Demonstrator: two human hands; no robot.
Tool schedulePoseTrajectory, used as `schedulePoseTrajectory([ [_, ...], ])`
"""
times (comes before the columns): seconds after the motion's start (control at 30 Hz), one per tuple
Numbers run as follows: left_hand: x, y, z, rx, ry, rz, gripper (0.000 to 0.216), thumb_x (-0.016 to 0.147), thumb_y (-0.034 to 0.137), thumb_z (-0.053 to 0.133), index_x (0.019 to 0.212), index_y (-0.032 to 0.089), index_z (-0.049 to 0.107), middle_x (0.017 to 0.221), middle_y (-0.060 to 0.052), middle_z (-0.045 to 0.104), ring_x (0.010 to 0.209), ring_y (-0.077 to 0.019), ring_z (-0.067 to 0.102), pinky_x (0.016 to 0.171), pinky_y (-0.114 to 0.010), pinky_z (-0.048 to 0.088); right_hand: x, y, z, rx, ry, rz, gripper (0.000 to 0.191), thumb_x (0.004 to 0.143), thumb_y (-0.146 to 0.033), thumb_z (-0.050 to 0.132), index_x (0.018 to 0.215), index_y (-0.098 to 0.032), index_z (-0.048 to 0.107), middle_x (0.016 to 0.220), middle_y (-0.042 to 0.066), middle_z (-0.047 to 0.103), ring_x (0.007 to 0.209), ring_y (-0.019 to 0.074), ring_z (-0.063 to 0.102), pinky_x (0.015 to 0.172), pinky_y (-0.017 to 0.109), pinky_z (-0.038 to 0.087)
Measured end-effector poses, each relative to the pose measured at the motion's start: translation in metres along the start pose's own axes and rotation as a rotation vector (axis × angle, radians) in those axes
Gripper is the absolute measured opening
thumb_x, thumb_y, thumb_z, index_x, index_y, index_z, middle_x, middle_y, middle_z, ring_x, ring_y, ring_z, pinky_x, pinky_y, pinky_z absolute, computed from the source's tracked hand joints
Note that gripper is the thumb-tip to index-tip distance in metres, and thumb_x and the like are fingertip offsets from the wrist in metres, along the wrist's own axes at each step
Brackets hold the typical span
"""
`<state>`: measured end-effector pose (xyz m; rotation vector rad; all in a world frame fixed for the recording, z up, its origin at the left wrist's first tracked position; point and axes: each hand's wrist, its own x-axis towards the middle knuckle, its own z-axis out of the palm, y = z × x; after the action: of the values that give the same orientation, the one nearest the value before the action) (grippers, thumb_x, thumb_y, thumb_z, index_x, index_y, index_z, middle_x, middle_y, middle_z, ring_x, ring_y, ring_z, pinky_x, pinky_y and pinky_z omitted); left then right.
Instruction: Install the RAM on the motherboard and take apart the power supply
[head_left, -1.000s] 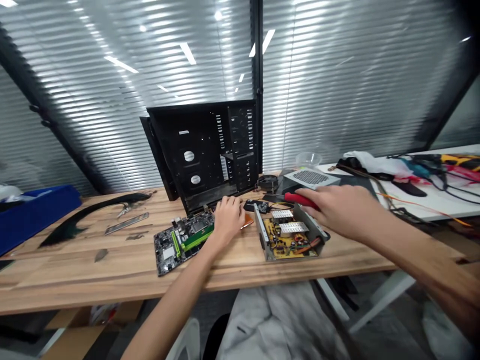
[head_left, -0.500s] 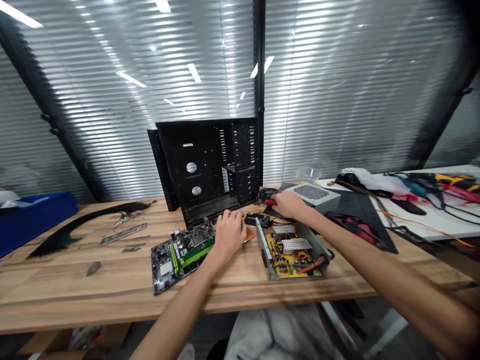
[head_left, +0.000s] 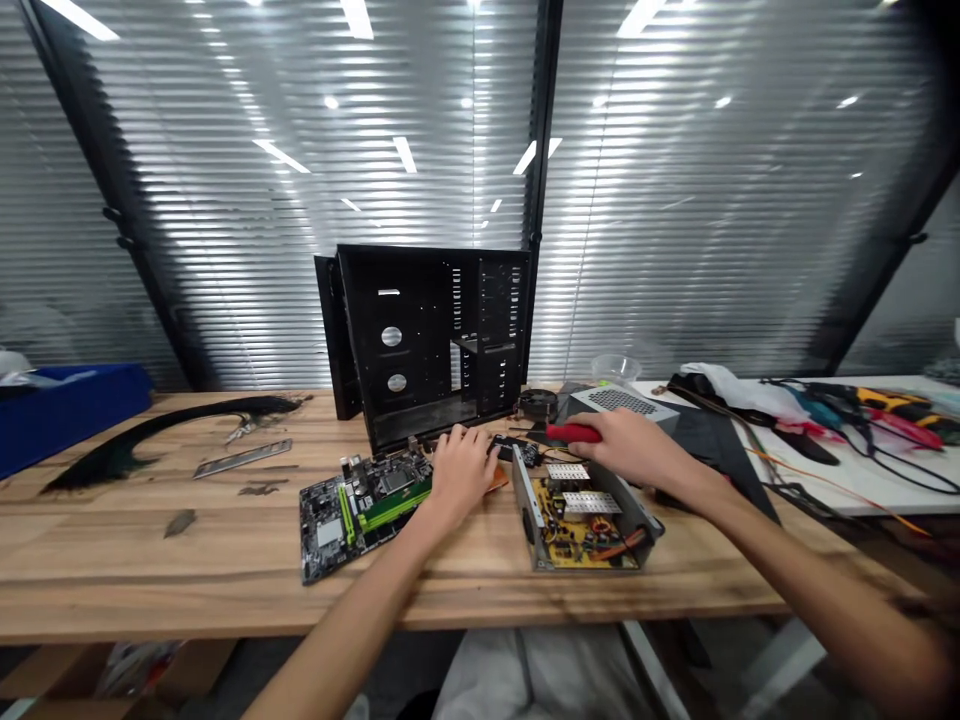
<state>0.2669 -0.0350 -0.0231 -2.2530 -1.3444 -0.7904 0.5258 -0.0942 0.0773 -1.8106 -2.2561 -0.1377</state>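
Note:
My left hand (head_left: 463,473) rests palm down on the right end of a green and black motherboard (head_left: 360,500) lying on the wooden table (head_left: 187,560), fingers spread over it. My right hand (head_left: 634,447) is wrapped round the red handle of a screwdriver (head_left: 571,432), whose shaft points left, just above the far end of an opened power supply (head_left: 581,505) with a yellow circuit board. An empty black computer case (head_left: 431,335) stands upright behind both hands. An orange piece (head_left: 496,478) shows beside my left hand.
A blue bin (head_left: 67,410) sits at the far left, with a curved black panel (head_left: 150,435) and a metal strip (head_left: 241,457) near it. A fan (head_left: 537,404), a grey perforated cover (head_left: 621,402), a clear bowl (head_left: 615,368) and tangled cables and tools (head_left: 840,415) lie to the right.
My right hand, which reached back toward the fan half a second ago, has come forward and right with the red screwdriver. The left hand has stayed on the motherboard. The view has tilted slightly.

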Motion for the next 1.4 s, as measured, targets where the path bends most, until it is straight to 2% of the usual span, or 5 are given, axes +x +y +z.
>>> schedulePoseTrajectory([
  [0.13, 0.000, -0.001, 0.000, -0.020, -0.011, -0.007, 0.035, 0.105, 0.048, 0.055, 0.122, 0.021, 0.068, 0.112, -0.011, 0.075, 0.110, -0.0304, 0.060, 0.089, -0.043, 0.045, -0.020, -0.011, -0.011, 0.107, 0.000, -0.043, 0.038, 0.094, -0.040, 0.059, 0.126, -0.029, 0.075, 0.111, 0.006, 0.080, 0.099, 0.0268, 0.073, 0.082, 0.030, 0.048],
  [0.5, 0.003, -0.004, -0.013, -0.104, -0.149, 0.086, 0.022, 0.104, 0.027, 0.056, 0.101, 0.026, 0.078, 0.097, -0.005, 0.079, 0.102, -0.0253, 0.063, 0.090, -0.042, 0.040, -0.060, 0.000, -0.018, 0.183, 0.011, 0.029, 0.039, 0.092, -0.051, 0.064, 0.127, -0.038, 0.074, 0.110, 0.000, 0.080, 0.099, 0.0274, 0.073, 0.080, 0.034, 0.049],
  [0.83, 0.005, -0.006, -0.030, -0.068, -0.382, 0.344, 0.032, 0.103, 0.037, 0.055, 0.088, 0.020, 0.076, 0.094, -0.010, 0.077, 0.105, -0.0290, 0.061, 0.096, -0.045, 0.042, -0.150, 0.006, -0.024, 0.629, 0.671, 0.436, 0.048, 0.065, -0.067, 0.084, 0.094, -0.030, 0.074, 0.069, 0.000, 0.072, 0.057, 0.0246, 0.064, 0.052, 0.035, 0.051],
  [1.17, 0.007, -0.002, -0.032, 0.049, -0.627, 0.314, 0.052, 0.103, 0.053, 0.044, 0.079, 0.018, 0.075, 0.091, -0.015, 0.076, 0.083, -0.0282, 0.070, 0.075, -0.036, 0.046, -0.158, -0.019, -0.022, 0.879, 1.280, 0.555, 0.032, 0.064, -0.046, 0.086, 0.084, -0.024, 0.075, 0.088, 0.006, 0.073, 0.081, 0.0296, 0.069, 0.076, 0.046, 0.055],
  [1.4, 0.009, -0.002, -0.032, 0.024, -0.650, 0.303, 0.049, 0.103, 0.050, 0.047, 0.084, 0.016, 0.077, 0.090, -0.016, 0.077, 0.080, -0.0270, 0.070, 0.071, -0.034, 0.045, -0.155, -0.011, -0.004, 0.273, 1.174, 0.281, 0.023, 0.085, -0.042, 0.074, 0.075, -0.021, 0.075, 0.064, 0.002, 0.068, 0.062, 0.0226, 0.066, 0.065, 0.037, 0.050],
])
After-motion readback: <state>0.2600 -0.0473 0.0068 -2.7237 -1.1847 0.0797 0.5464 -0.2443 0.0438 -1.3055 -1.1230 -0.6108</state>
